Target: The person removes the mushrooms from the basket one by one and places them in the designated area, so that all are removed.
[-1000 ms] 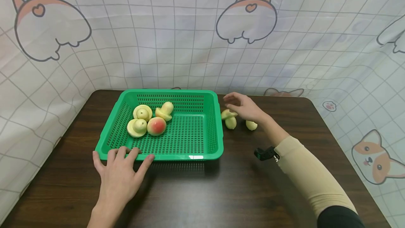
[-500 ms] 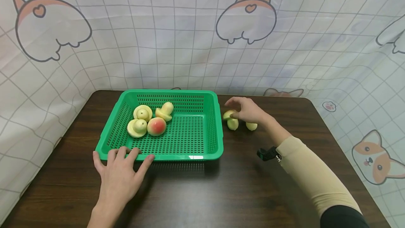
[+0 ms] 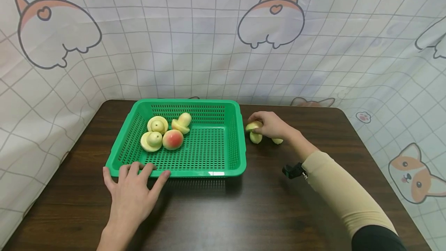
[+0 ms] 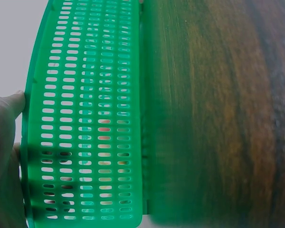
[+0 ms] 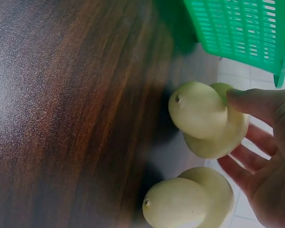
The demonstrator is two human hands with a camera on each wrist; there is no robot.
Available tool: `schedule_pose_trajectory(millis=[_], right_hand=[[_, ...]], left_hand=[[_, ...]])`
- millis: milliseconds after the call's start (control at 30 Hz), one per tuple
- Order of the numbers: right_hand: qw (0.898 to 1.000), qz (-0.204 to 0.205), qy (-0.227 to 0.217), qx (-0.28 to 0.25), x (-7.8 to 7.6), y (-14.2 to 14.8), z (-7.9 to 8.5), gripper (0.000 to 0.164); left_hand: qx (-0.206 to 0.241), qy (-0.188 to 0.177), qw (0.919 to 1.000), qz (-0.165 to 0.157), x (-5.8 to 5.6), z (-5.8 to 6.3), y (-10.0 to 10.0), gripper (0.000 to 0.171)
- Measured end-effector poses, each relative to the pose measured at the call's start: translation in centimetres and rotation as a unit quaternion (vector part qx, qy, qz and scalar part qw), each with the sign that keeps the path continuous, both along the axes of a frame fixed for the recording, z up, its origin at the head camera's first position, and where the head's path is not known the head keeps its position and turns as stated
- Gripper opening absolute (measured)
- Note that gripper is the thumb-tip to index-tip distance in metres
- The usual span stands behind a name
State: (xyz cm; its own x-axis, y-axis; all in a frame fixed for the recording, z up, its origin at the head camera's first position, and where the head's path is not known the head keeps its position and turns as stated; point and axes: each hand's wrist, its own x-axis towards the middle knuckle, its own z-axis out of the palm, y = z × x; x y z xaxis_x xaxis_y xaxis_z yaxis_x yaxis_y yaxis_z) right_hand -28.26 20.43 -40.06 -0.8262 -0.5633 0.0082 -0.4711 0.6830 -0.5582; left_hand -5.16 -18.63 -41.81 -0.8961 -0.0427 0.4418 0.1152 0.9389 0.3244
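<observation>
The left hand (image 3: 130, 193), its forearm cut off below, is loose and ungripping, fingers spread over the near rim of the basket (image 3: 195, 173) by its near left corner; the left wrist view hides most of those fingers behind the rim. The basket, glossy green slotted plastic with rounded corners, stands toward the far left corner of the dark, wood-grained table (image 3: 209, 216). In its left half sit three mushrooms (image 3: 154, 139), smooth and pale with round caps and bulbous stems, and a red dome (image 3: 173, 138) whose underside is hidden. Just beyond the basket's right wall, near the table's far edge, the right hand (image 3: 271, 125) pinches the fourth mushroom (image 5: 198, 111), thumb on its cap; whether it touches the table is hard to tell. Just right of that, the fifth mushroom (image 5: 173, 202), its egg-shaped stem dark-tipped, is mostly covered by the hand from above and cut off in the right wrist view. A tan sleeve (image 3: 345, 189) follows.
</observation>
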Motion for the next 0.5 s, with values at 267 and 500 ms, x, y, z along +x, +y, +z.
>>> schedule_pose_trajectory(millis=[267,500], right_hand=[[1.000,-0.001,0.009,0.005,-0.14,0.41,-0.20,0.031],[1.000,0.003,0.010,0.007,-0.20,0.70,-0.29,0.032]], left_hand=[[0.000,0.000,1.0000,0.000,-0.03,-0.09,-0.05,0.050],[0.000,0.004,1.0000,0.000,-0.04,-0.12,0.02,0.049]])
